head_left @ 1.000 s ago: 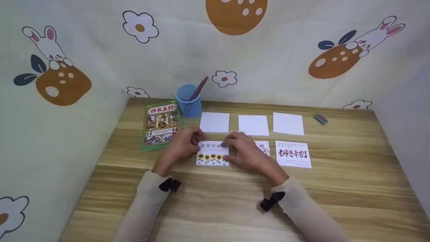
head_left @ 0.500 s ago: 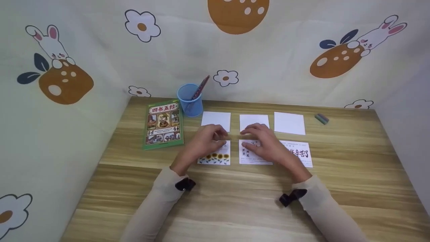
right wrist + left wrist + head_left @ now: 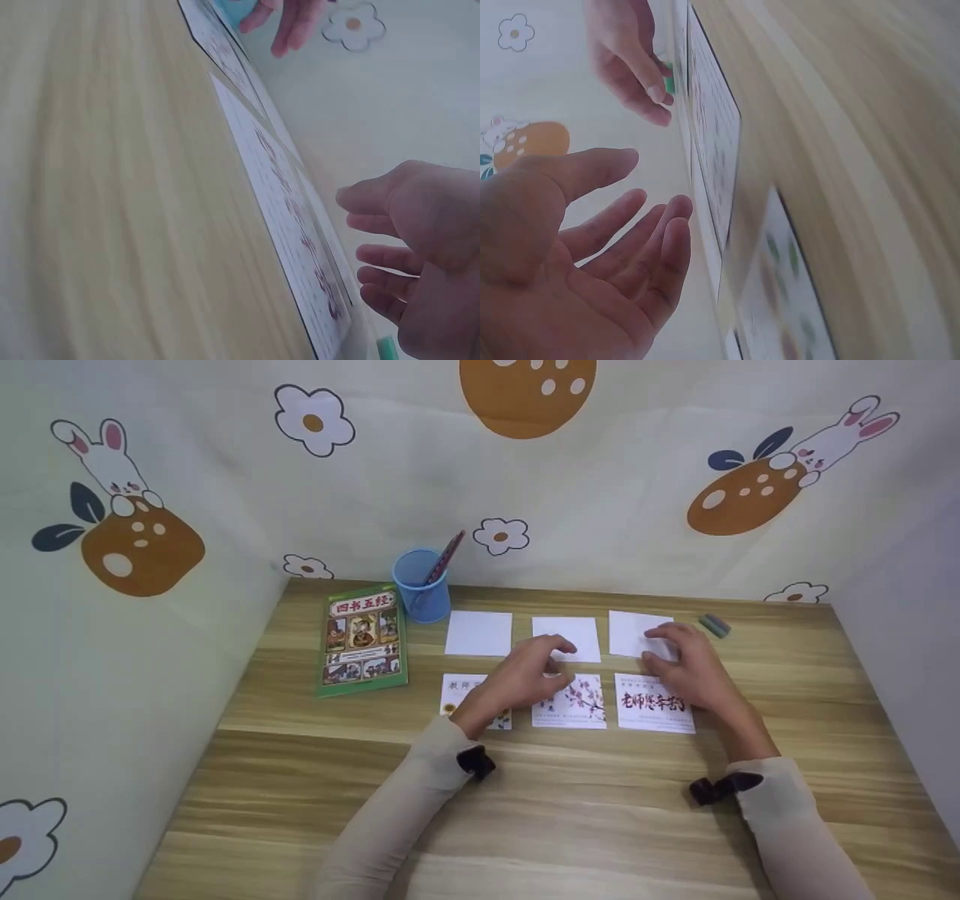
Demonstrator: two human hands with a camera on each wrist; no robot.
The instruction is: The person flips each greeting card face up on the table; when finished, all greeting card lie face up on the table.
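My left hand (image 3: 529, 676) hovers above the gap between the sunflower card (image 3: 457, 690) and the blossom card (image 3: 581, 705), its fingers relaxed and holding nothing. It partly covers the sunflower card. Over at the right, my right hand (image 3: 691, 666) hangs near the card with red-brown lettering (image 3: 649, 712) and the right blank card (image 3: 630, 634), with nothing between thumb and fingers. In both wrist views the hands are off the table, fingers loosely bent. Two more blank cards, the left one (image 3: 478, 634) and the middle one (image 3: 559, 630), lie in the back row.
A green picture book (image 3: 364, 641) lies at the left, beside a blue mesh pen cup (image 3: 421, 589) holding pens. Small green and dark sticks (image 3: 715, 625) lie at the back right. A patterned cloth wall (image 3: 615, 472) borders the wooden table (image 3: 555, 825).
Both hands have moved right across the cards: the left from the sunflower card's left edge, the right from between the sunflower and blossom cards. The cards appear to lie in the same places.
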